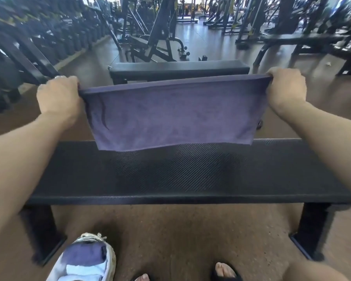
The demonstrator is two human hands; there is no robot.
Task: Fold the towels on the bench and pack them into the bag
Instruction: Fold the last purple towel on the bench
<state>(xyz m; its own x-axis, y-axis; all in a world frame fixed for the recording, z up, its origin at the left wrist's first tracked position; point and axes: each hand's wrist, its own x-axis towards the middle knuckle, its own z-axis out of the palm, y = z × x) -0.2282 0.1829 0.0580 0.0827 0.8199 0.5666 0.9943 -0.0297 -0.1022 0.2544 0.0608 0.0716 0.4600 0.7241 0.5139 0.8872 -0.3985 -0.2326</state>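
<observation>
The towel point(170, 116) is soft purple cloth with a fine, matt terry nap; its top hem looks flatter and smoother than the body. The surface point(180, 175) is black padding with a woven, diagonal-ribbed texture, matt with a faint sheen, and a smoother rolled edge along the near side. Its legs point(310, 226) look like black painted metal, matt. The floor point(170, 240) is brown, speckled and rough, like rubber matting; farther off it turns smoother and glossier, catching reflections. The bag point(85, 258) is pale cloth with a coarse, fraying rim, and holds folded purple and white cloth. The far bench point(178, 66) has smooth black padding with a slight shine.
</observation>
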